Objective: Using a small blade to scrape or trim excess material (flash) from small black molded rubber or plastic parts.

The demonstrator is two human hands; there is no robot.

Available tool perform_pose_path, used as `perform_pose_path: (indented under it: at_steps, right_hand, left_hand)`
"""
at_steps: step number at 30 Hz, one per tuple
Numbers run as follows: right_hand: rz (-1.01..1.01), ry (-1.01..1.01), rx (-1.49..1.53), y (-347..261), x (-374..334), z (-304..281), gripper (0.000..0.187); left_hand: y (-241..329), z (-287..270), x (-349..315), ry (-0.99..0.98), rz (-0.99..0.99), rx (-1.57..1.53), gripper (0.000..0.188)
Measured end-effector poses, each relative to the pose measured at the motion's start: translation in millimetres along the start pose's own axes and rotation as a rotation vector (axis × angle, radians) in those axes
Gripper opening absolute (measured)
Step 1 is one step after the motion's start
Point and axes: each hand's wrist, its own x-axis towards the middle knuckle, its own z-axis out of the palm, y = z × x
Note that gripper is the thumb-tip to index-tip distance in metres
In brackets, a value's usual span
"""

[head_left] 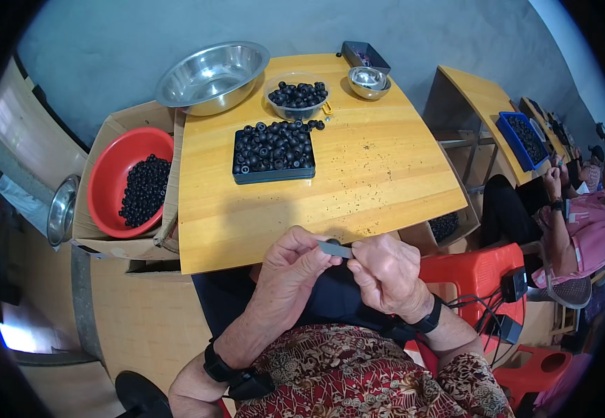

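Gripping a small black piece between thumb and forefinger, the left hand sits just past the near edge of the yellow table, above the person's lap. The right hand is curled closed around one end of a flat grey blade, which lies across the black piece and reaches over to the left fingertips. Whether the blade's edge bites into the piece cannot be told.

On the table, a shallow black tray is heaped with round black parts, a few lying beside its far right corner. Behind it stands a clear plastic bowl holding more of them, with a small yellow object next to it. Farther right are a small metal bowl and a dark box. Dark crumbs are scattered over the right half of the tabletop. A wide metal basin stands at the far left corner. Left of the table, a red basin with black parts sits inside a cardboard box. A co-worker in pink sits at the right.
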Motion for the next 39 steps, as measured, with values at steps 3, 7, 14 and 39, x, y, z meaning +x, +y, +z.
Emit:
perform_pose_path:
  at_steps: [3, 7, 14, 39]
  right_hand:
    - [-0.017, 0.008, -0.004, 0.0, 0.7, 1.2, 0.024]
    - [-0.032, 0.022, 0.007, 0.1, -1.0, 2.3, 0.023]
    - [0.241, 0.136, 0.090, 31.8, -9.0, -5.2, 0.007]
    - [0.036, -0.022, -0.023, -3.1, -2.4, -7.3, 0.041]
  left_hand:
    - [-0.9, 1.7, 0.8, -0.023, 0.040, 0.069, 0.014]
    - [-0.3, 3.7, -0.4, -0.048, 0.068, 0.102, 0.012]
    - [15.3, 28.8, -5.9, -0.106, 0.127, 0.386, 0.012]
    - [0.0, 9.3, 2.9, -0.096, -0.056, 0.025, 0.010]
